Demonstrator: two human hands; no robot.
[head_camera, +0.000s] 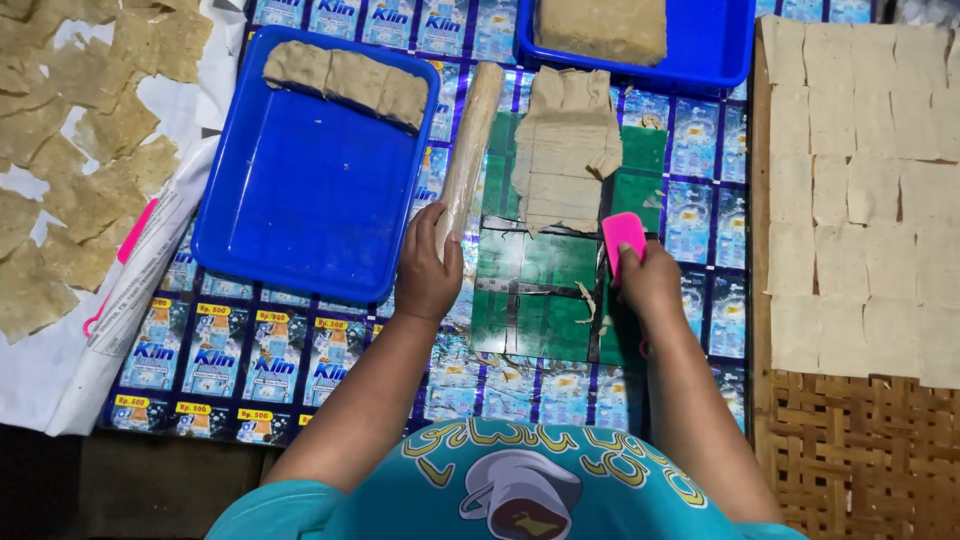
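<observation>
Teal shirt (520, 490) nearest; L hand (428, 270) grips rolling pin (468, 150), R hand (648, 282) pinches pink scraper (622, 238) by blue sachet sheets (250, 360).

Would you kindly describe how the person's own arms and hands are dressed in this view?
Both forearms are bare, and neither the left hand nor the right hand wears a glove. No ring, watch or bracelet shows. The only clothing visible is a teal short-sleeved shirt with yellow lettering and a printed picture.

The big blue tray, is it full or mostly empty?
Mostly empty: the blue tray holds only one row of dough pieces along its far edge.
</observation>
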